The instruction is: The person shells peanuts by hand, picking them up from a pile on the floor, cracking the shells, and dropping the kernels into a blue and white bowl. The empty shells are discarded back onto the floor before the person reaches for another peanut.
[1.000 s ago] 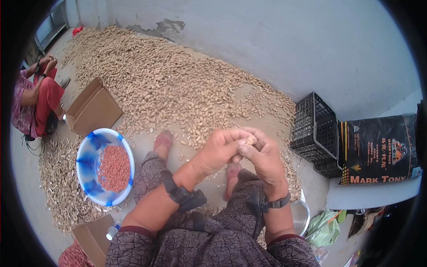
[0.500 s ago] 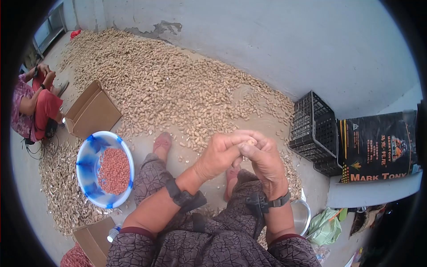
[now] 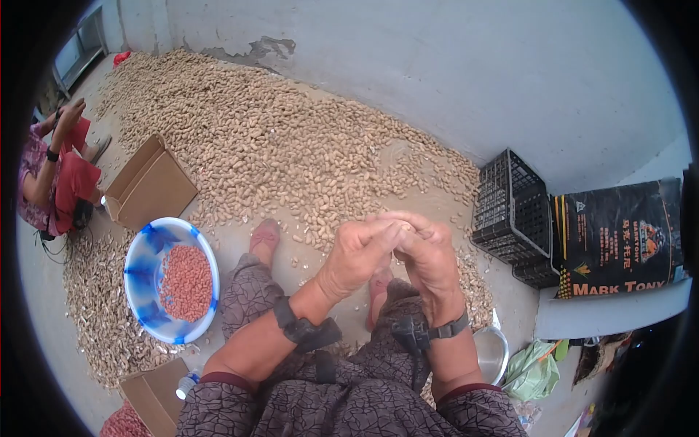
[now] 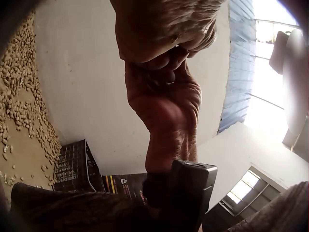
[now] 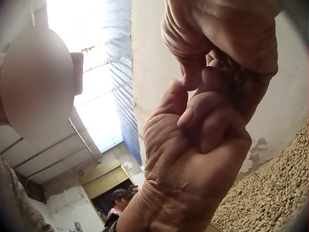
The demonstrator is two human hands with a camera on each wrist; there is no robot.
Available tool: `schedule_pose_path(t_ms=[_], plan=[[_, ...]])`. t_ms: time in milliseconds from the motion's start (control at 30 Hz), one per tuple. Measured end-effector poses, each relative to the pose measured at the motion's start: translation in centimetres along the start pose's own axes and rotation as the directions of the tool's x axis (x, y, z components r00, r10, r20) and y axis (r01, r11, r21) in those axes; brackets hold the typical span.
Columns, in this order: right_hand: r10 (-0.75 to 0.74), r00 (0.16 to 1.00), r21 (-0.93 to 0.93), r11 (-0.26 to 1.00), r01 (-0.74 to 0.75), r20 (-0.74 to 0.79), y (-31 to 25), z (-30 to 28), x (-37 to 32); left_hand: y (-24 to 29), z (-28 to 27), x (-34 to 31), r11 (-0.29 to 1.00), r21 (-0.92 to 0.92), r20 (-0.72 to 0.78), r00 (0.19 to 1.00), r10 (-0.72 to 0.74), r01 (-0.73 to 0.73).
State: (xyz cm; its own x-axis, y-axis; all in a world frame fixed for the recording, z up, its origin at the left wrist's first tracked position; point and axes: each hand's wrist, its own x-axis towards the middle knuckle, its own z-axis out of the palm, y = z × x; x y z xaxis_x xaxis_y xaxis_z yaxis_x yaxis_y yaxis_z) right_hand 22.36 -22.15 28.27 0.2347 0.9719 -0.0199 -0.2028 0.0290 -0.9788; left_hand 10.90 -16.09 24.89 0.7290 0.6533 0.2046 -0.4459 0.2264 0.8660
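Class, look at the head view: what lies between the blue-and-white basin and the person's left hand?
A patterned trouser leg and a foot in a pink shoe lie between the basin and the left hand, in the head view.

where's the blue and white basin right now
In the head view, the blue and white basin sits on the floor at left, just below the open cardboard box, left of the person's feet.

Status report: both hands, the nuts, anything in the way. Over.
Left hand and right hand together, fingers curled; any nut between them hidden. Shelled nuts in basin. Left leg between hands and basin.
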Motion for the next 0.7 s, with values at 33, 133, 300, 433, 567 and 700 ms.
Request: schedule_pose_path(t_ms=[33,133,300,433,567,700], plan=[[-0.004,1.0,-0.001,1.0,0.004,-0.007,0.0,0.0,0.0,0.3,0.2,0.0,1.0,-0.015,-0.002,1.0,-0.001,0.001],[-0.004,1.0,0.009,1.0,0.004,-0.008,0.1,0.0,0.2,0.4,0.1,0.1,1.0,-0.013,0.002,1.0,0.0,0.0],[0.02,1.0,0.077,0.997,-0.019,-0.009,0.1,-0.3,0.3,0.8,0.2,0.6,0.969,-0.234,0.029,0.996,-0.08,0.085],[0.01,1.0,0.102,0.995,-0.01,-0.001,-0.2,0.0,0.2,0.4,-0.1,0.9,0.979,-0.188,0.04,0.997,-0.071,0.078],[-0.036,0.99,-0.083,0.996,0.024,-0.135,-0.3,-0.5,0.2,0.5,0.5,1.0,0.968,-0.249,-0.109,0.993,-0.049,0.02],[0.011,0.991,-0.13,0.991,-0.028,-0.13,-0.4,-0.6,0.4,0.2,0.3,1.0,0.99,-0.138,-0.129,0.991,-0.035,0.017]])
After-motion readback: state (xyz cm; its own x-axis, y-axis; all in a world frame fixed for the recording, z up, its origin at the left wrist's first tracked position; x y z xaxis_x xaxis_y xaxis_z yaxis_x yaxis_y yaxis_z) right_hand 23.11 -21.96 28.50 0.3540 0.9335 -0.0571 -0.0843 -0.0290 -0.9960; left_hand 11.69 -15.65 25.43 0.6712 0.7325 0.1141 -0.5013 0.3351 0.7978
